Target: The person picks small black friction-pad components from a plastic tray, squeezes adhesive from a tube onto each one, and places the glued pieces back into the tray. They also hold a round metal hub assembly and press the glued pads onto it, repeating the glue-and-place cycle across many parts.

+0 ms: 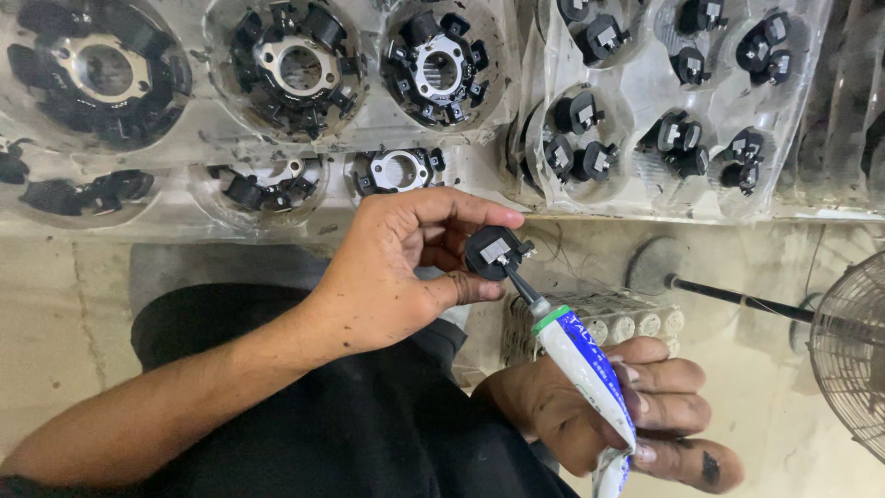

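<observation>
My left hand (396, 272) pinches a small round black part (494, 251) with a metal tab between thumb and fingers, held up in front of me. My right hand (616, 413) grips a white and blue squeeze tube (587, 367) with a green collar. The tube's black nozzle tip touches the lower edge of the small part.
Clear plastic trays (350, 138) along the top hold round black and metal assemblies (300, 65); a second tray (645, 111) holds several small black parts. A fan's stand (728, 297) and wire guard (853, 350) are at right. My dark trousers (369, 433) fill the bottom.
</observation>
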A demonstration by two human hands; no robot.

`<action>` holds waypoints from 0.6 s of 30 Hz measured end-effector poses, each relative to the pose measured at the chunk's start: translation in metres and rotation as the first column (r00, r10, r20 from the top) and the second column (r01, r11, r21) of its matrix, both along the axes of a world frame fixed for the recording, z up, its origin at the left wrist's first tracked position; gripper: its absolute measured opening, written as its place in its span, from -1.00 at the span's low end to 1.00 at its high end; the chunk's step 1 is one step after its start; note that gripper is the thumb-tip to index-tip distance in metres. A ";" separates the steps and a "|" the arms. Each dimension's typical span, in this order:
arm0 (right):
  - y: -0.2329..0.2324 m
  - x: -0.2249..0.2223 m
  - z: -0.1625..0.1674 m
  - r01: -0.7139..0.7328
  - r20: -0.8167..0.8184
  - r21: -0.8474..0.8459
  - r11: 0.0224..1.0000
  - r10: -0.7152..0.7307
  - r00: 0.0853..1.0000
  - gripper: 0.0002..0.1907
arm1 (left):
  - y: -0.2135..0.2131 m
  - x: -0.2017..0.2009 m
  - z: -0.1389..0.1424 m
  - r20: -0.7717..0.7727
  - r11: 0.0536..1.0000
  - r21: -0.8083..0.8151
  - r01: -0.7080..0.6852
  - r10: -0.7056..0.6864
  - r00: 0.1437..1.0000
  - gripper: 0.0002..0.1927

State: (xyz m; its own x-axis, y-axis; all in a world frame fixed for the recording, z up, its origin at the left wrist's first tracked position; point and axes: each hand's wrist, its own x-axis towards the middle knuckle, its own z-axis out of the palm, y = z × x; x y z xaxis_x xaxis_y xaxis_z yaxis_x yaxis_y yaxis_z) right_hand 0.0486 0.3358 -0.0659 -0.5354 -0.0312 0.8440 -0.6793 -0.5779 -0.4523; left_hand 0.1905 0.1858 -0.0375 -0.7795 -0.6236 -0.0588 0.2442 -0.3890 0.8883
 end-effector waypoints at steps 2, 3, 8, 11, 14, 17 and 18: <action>0.000 0.001 0.000 -0.004 0.015 -0.011 1.000 0.004 1.000 -0.63 | 0.001 0.000 -0.001 -0.004 1.000 0.014 0.001 -0.001 1.000 -0.49; 0.000 0.000 0.000 -0.009 0.012 -0.018 1.000 0.009 1.000 -0.64 | 0.001 0.000 -0.002 -0.007 1.000 0.021 -0.003 0.003 1.000 -0.50; -0.002 0.001 0.001 -0.050 0.028 -0.043 0.998 0.052 0.998 -0.71 | 0.006 -0.005 -0.007 -0.024 0.999 0.049 -0.009 0.010 1.000 -0.50; -0.002 0.002 0.001 -0.045 0.042 -0.073 0.996 0.048 0.998 -0.73 | 0.009 -0.008 -0.010 -0.047 0.977 0.213 0.031 -0.021 0.999 -0.49; -0.003 0.003 -0.001 -0.011 0.088 -0.094 0.996 0.020 0.996 -0.72 | 0.014 -0.009 -0.013 -0.071 0.951 0.304 0.051 -0.031 0.997 -0.50; -0.005 0.002 -0.001 -0.009 0.191 -0.132 0.991 0.034 0.981 -0.65 | 0.022 -0.011 -0.015 -0.141 0.924 0.381 0.023 0.033 0.989 -0.50; -0.007 0.002 -0.001 -0.030 0.231 -0.128 0.991 0.060 0.971 -0.65 | 0.024 -0.012 -0.016 -0.179 0.924 0.381 0.035 0.037 0.983 -0.51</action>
State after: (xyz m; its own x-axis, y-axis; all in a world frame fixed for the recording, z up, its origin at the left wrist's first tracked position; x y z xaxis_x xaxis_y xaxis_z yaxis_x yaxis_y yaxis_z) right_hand 0.0502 0.3289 -0.0671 -0.7186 0.0362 0.6944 -0.5351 -0.6665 -0.5191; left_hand 0.1788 0.2095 -0.0539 -0.7985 -0.5826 -0.1515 0.3858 -0.6885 0.6141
